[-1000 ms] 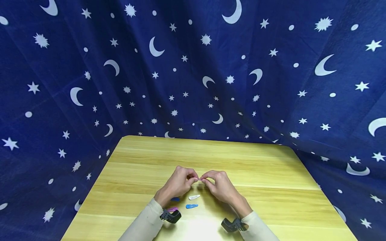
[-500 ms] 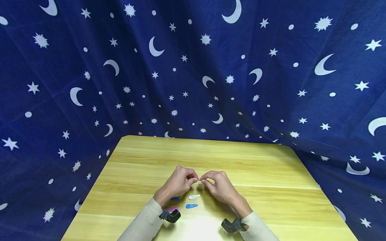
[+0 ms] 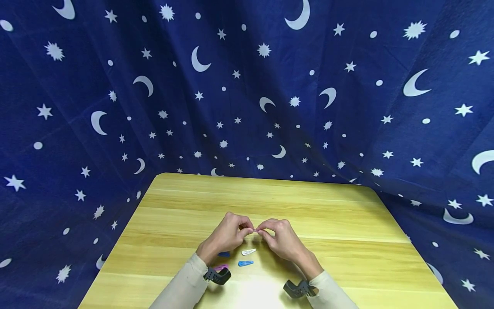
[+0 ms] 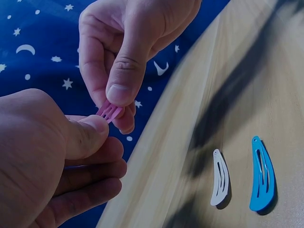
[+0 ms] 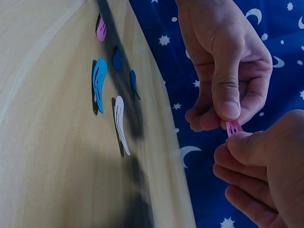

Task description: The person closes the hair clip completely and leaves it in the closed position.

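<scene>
A pink snap hair clip (image 4: 109, 111) is held up between both hands above the table. My left hand (image 3: 228, 233) pinches one end between thumb and fingers, and my right hand (image 3: 283, 240) pinches the other. The fingertips cover both ends, so only the clip's slotted middle shows in the wrist views. Below the hands lie a white snap clip (image 4: 220, 178) and a light blue snap clip (image 4: 262, 175), apart from each other. Two dark blue clips (image 5: 117, 59) and a pink-purple clip (image 5: 101, 27) lie further left, partly hidden by the left arm in the head view.
The wooden table (image 3: 328, 223) reaches back to a dark blue curtain (image 3: 247, 86) with moons and stars. Black wrist cameras (image 3: 218, 276) sit on both forearms, low over the tabletop. Bright glare lies on the table's near part.
</scene>
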`<state>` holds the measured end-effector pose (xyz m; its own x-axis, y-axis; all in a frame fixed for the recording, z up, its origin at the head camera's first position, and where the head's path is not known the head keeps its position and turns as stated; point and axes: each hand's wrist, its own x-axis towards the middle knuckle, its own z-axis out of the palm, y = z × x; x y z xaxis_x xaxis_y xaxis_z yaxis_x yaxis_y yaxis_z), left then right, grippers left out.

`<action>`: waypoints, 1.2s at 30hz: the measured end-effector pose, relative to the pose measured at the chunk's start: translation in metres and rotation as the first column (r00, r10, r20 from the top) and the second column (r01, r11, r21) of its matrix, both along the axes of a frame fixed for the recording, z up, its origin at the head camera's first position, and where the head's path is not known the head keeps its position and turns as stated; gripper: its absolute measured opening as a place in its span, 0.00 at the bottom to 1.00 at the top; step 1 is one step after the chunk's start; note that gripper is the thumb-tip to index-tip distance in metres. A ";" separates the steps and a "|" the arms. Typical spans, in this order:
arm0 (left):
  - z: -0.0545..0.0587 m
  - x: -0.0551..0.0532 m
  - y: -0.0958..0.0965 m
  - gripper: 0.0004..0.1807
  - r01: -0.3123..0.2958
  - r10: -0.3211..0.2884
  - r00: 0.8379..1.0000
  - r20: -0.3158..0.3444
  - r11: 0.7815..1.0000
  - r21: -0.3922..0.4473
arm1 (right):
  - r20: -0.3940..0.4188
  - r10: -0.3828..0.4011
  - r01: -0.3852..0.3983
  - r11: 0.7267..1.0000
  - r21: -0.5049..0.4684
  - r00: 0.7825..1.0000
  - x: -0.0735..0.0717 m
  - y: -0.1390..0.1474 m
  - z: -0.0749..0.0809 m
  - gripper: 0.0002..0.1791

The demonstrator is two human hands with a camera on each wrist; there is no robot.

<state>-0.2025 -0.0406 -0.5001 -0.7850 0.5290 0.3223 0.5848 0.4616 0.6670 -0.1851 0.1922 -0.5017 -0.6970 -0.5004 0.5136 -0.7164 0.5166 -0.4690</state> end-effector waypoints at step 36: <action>0.002 0.004 -0.006 0.05 0.026 -0.026 1.000 -0.011 0.999 0.029 | -0.003 0.028 -0.028 1.000 0.007 1.000 0.000 -0.002 0.003 0.04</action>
